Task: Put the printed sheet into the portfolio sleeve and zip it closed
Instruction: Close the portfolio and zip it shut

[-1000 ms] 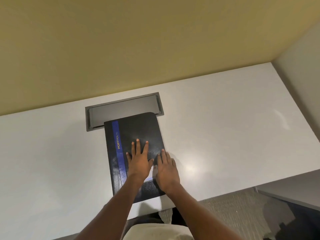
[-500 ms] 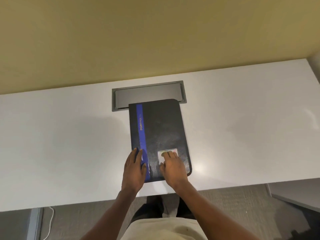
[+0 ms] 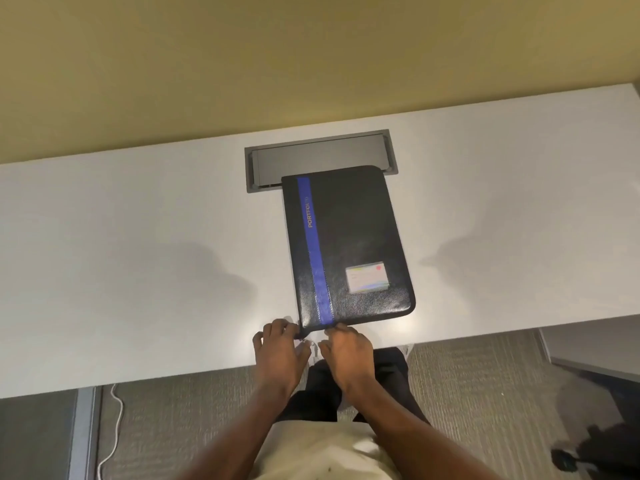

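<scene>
A black portfolio with a blue stripe and a small card window lies flat and folded shut on the white desk. My left hand pinches its near left corner, where a small metal zipper pull seems to sit. My right hand touches the near edge just right of the stripe, fingertips curled onto it. No printed sheet is visible; the inside of the portfolio is hidden.
A grey recessed cable tray sits in the desk behind the portfolio, partly covered by its far edge. A yellow wall rises behind. Below the desk edge are carpet, a white cable at left and a dark object at lower right.
Both hands slid off the portfolio's cover back to its near edge. The card window, covered before by my right hand, now shows. The view shifted left and down.
</scene>
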